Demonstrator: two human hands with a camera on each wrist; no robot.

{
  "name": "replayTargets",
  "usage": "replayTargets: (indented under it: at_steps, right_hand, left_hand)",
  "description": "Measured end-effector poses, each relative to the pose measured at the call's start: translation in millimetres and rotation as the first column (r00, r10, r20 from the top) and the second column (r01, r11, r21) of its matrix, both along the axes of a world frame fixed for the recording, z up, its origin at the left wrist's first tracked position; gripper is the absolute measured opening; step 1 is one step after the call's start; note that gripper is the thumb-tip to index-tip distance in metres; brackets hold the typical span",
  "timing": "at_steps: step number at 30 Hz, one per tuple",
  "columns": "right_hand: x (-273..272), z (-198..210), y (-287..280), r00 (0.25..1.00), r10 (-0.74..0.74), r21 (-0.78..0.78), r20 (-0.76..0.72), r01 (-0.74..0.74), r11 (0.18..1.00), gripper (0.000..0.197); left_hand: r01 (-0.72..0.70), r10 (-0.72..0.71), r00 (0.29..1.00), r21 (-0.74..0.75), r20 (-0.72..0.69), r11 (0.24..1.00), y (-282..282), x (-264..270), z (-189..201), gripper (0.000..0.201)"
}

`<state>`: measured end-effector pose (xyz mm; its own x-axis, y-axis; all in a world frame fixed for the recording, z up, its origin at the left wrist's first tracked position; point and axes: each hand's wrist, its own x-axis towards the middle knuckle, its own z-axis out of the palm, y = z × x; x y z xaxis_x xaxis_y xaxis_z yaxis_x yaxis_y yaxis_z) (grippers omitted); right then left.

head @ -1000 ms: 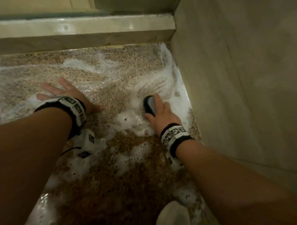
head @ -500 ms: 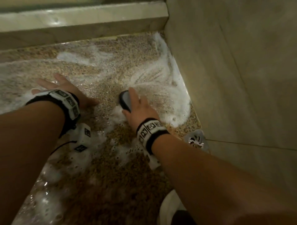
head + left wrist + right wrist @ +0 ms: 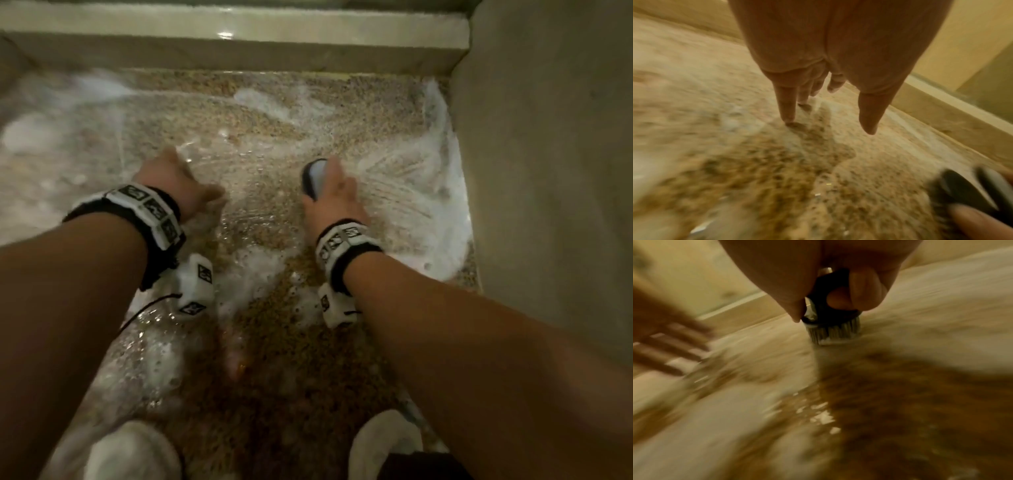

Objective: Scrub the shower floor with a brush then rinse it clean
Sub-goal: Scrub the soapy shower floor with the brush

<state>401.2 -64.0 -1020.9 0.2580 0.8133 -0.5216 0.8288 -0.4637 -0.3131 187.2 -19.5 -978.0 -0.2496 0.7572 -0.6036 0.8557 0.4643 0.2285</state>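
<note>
The speckled pebble shower floor (image 3: pixel 274 113) is wet and streaked with white foam (image 3: pixel 421 192). My right hand (image 3: pixel 334 195) grips a dark scrub brush (image 3: pixel 313 178) with a pale top; its bristles (image 3: pixel 833 332) press on the floor near the right wall. My left hand (image 3: pixel 178 185) rests on the floor to the brush's left, its fingers (image 3: pixel 786 104) straight and spread, tips on the wet surface. In the left wrist view the brush (image 3: pixel 962 186) shows blurred at the lower right.
A raised stone curb (image 3: pixel 239 37) closes the far side of the floor. A tiled wall (image 3: pixel 548 171) rises close on the right. My two white-shod feet (image 3: pixel 130 452) (image 3: pixel 387 442) stand at the near edge.
The brush and right hand have slid left, away from the right wall, then slightly forward. The left hand has shifted right, closer to the brush. The head view has swung left.
</note>
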Motion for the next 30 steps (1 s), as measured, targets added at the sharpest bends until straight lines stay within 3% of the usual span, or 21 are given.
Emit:
replayTargets:
  at_steps: [3,5,7,11,17,25,30]
  right_hand:
    - [-82.2,-0.7,-15.2,0.909,0.412,-0.006,-0.065,-0.413,0.911,0.073]
    - [-123.8,-5.5,-34.6,0.811,0.58,-0.003,-0.071,-0.582,0.813,0.074]
    - [-152.5,-11.1,-51.1,0.725,0.685,0.018,-0.075,-0.686,0.728,0.073]
    - [-174.5,-15.9,-48.4,0.737,0.67,0.007,-0.091,-0.672,0.74,0.072]
    - [-169.9,-18.3,-36.3,0.786,0.609,0.015,-0.111,-0.611,0.791,0.071]
    - [-165.5,-15.9,-34.2,0.815,0.565,0.02,-0.129,-0.567,0.823,0.072]
    - [-161.0,-16.9,-41.9,0.839,0.531,0.07,-0.119,-0.526,0.847,0.073]
  left_hand:
    - [-0.085,0.084,0.996,-0.026,-0.036,0.996,-30.8,-29.2,14.4,0.077]
    - [-0.159,0.156,0.986,-0.046,-0.064,0.986,-52.9,-52.9,19.9,0.075]
    - [-0.257,0.251,0.964,-0.068,-0.084,0.964,-79.0,-80.3,23.8,0.087]
    - [-0.41,0.396,0.91,-0.116,-0.125,0.905,-133.4,-123.8,32.3,0.09]
    - [-0.523,0.51,0.851,-0.126,-0.122,0.843,-174.1,-137.3,51.2,0.096]
    - [-0.434,0.421,0.9,-0.155,-0.11,0.888,-150.3,-109.3,43.1,0.092]
    - [-0.357,0.343,0.933,-0.163,-0.107,0.92,-132.7,-97.7,14.8,0.086]
